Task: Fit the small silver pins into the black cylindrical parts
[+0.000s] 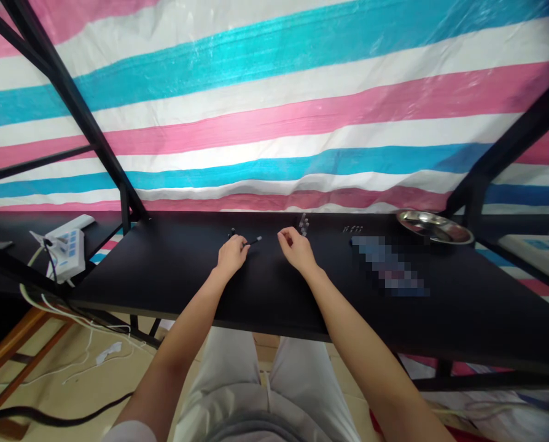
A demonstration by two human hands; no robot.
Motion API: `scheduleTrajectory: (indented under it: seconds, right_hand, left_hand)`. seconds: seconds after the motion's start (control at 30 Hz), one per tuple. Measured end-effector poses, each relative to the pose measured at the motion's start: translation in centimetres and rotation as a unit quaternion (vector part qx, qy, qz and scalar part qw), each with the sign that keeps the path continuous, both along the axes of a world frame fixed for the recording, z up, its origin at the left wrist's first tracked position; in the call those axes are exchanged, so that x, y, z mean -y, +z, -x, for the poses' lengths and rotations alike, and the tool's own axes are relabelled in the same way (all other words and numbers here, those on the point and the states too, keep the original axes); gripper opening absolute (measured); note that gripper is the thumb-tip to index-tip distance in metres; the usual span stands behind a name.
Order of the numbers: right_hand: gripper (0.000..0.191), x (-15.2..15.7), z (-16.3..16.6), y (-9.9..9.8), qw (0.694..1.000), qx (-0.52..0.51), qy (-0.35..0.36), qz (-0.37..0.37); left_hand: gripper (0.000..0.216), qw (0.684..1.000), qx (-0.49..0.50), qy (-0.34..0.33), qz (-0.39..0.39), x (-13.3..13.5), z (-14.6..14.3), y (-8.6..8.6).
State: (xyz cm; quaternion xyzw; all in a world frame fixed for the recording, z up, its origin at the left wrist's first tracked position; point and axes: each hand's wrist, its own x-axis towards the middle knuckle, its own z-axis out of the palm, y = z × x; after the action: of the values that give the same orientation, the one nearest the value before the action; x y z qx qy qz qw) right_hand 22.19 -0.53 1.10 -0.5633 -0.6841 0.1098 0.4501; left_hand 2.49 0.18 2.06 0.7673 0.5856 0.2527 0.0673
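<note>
My left hand [233, 255] is closed on a thin black cable, whose short end with a pale grey tip [258, 238] sticks out to the right from between thumb and fingers. A small black part [232, 232] shows just beyond the knuckles; whether it joins the cable I cannot tell. My right hand [297, 248] is apart from the left, its fingers curled toward the thumb. Anything in that pinch is hidden or too small to make out. Right behind it lies a little cluster of small clear pieces [304, 224] on the black table [274, 294].
Several tiny pale pieces [352, 229] lie farther right, near a shiny metal dish [435, 227]. A blurred-out flat object [389, 266] rests before the dish. On the left stands a white power strip [67, 255] with cables. Black frame posts [88, 126] flank the table; striped sheeting [274, 116] hangs behind.
</note>
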Motion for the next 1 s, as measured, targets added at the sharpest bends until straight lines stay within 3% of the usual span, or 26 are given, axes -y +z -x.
scheduleTrajectory:
  seconds: [0.17, 0.33, 0.7, 0.9, 1.0]
  right_hand:
    - [0.045, 0.3, 0.8, 0.1, 0.997, -0.049, 0.023, 0.061]
    - [0.050, 0.6, 1.1, 0.6, 0.995, -0.065, 0.044, 0.056]
    - [0.043, 0.7, 1.4, 0.7, 0.986, -0.126, 0.100, 0.053]
    - [0.036, 0.1, 1.0, 0.6, 0.951, -0.224, 0.190, 0.100]
    - [0.037, 0.2, 0.8, 1.0, 0.946, -0.220, 0.212, 0.113]
  left_hand:
    - [0.016, 0.986, 0.076, -0.103, -0.103, 0.8, -1.1, 0.1]
    - [0.016, 0.973, 0.102, -0.158, -0.135, 1.1, -1.4, -0.1]
    - [0.031, 0.979, 0.117, -0.126, -0.108, 1.5, -1.6, 0.5]
    - [0.035, 0.974, 0.165, -0.107, -0.109, 1.1, -1.4, 0.2]
    - [0.035, 0.974, 0.173, -0.102, -0.108, 1.0, -1.4, 0.2]
